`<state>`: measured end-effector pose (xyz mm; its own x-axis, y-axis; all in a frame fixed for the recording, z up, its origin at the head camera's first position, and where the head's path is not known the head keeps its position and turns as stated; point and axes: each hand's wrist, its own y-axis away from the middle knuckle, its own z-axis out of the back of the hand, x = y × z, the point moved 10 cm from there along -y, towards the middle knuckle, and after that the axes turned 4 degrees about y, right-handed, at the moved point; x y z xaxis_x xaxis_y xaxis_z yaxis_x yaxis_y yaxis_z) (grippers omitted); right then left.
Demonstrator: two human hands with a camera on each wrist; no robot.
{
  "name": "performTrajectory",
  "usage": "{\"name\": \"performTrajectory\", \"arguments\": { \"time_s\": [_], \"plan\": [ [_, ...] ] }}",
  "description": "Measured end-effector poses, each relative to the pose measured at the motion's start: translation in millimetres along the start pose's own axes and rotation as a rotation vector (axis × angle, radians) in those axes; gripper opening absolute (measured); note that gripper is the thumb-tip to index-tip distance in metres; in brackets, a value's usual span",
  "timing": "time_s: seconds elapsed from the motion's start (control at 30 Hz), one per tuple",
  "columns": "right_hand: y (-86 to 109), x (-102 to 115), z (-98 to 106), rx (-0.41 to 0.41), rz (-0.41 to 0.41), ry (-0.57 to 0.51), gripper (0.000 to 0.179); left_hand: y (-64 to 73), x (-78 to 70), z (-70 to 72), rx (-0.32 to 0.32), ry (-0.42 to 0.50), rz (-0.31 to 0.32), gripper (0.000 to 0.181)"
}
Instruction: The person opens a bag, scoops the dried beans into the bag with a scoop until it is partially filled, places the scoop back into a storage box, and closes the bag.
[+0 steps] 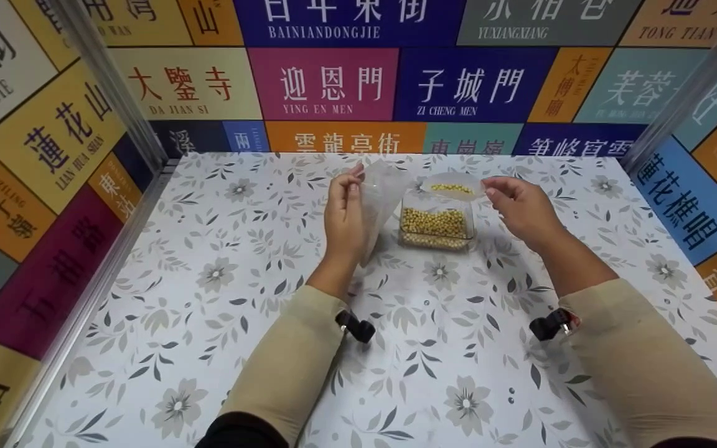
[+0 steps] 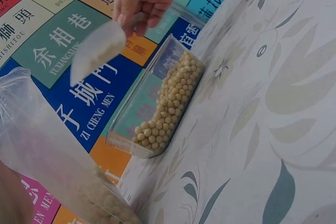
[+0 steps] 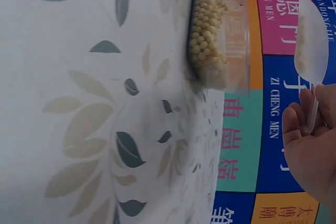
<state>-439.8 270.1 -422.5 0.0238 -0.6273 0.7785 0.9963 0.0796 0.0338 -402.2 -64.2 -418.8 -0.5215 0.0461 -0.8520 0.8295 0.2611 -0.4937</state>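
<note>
I'm on the head view, and the flower-patterned tabletop (image 1: 414, 348) spreads wide between the two forearms and on outward past each of them. Its back edge runs just beyond the fingertips, right up against the sign-covered wall (image 1: 324, 84), so there's little depth on the far side of the hands. Metal posts (image 1: 109, 87) rise at the back corners, one well out to the left of the left hand, its partner well out to the right of the right hand.

Now the hands! The left hand (image 1: 345, 214) has its fingers curled on a translucent bag (image 1: 384, 190), and from the left wrist I catch pale beans (image 2: 107, 205) bunched down inside it. Across from it, the right hand (image 1: 523, 208) pinches the handle of a translucent scoop (image 3: 316, 40), with yellow beans lying in its bowl.

Between the two hands sits the clear container (image 2: 130, 119), open at the top, part filled with beans (image 1: 433, 223) that heap unevenly. The scoop hangs over its far side, apart from the rim. What stands in the way? The bag, upright just beside the container, fills the space between it and the left hand. Nearer me, black wrist devices (image 1: 356, 326) jut inward from both tan sleeves (image 1: 284, 351), facing each other across the gap.
</note>
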Motion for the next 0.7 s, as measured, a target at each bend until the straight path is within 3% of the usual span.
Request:
{"name": "performTrajectory", "arguments": {
  "time_s": [0.13, 0.33, 0.7],
  "plan": [
    [1.8, 22.0, 10.6, -0.017, 0.024, -0.004, 0.05, -0.4, 0.1, -0.7, 0.003, 0.008, -0.003, 0.018],
    [4.7, 64.1, 18.6, -0.032, 0.129, 0.018, 0.048, -1.2, 1.4, -0.5, 0.0, -0.002, 0.0, 0.018],
    [13.0, 135.0, 6.8, -0.02, 0.308, 0.272, 0.044, -1.7, 1.2, 0.0, -0.005, 0.013, -0.008, 0.017]
  ]
}}
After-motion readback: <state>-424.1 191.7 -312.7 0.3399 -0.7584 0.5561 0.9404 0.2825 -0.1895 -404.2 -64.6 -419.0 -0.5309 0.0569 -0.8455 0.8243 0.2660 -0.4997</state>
